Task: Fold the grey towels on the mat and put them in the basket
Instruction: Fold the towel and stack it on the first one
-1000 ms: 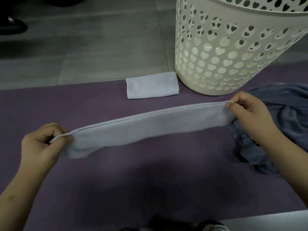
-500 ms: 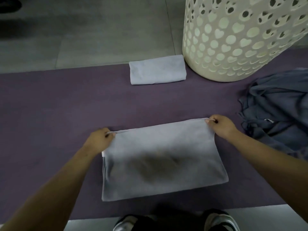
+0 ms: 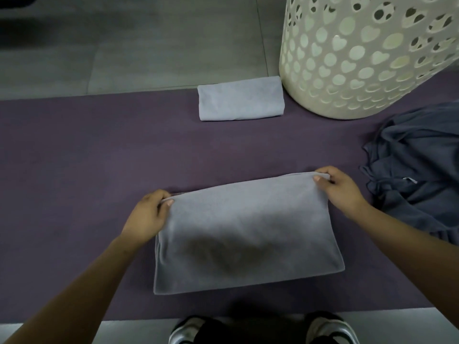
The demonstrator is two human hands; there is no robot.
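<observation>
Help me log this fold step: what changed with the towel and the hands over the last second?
The light grey towel, stretched taut in the air a second ago, came down and now lies flat on the purple mat. The left hand and right hand moved closer together and still pinch its far corners. The folded towel, basket and dark cloth pile stayed put.

Both bare forearms reach forward from the bottom corners of the view, converging slightly. The left hand (image 3: 149,216) pinches the far left corner of the flat light grey terry towel (image 3: 246,234), thumb on top. The right hand (image 3: 339,188) pinches the far right corner likewise, its fingers curled.
</observation>
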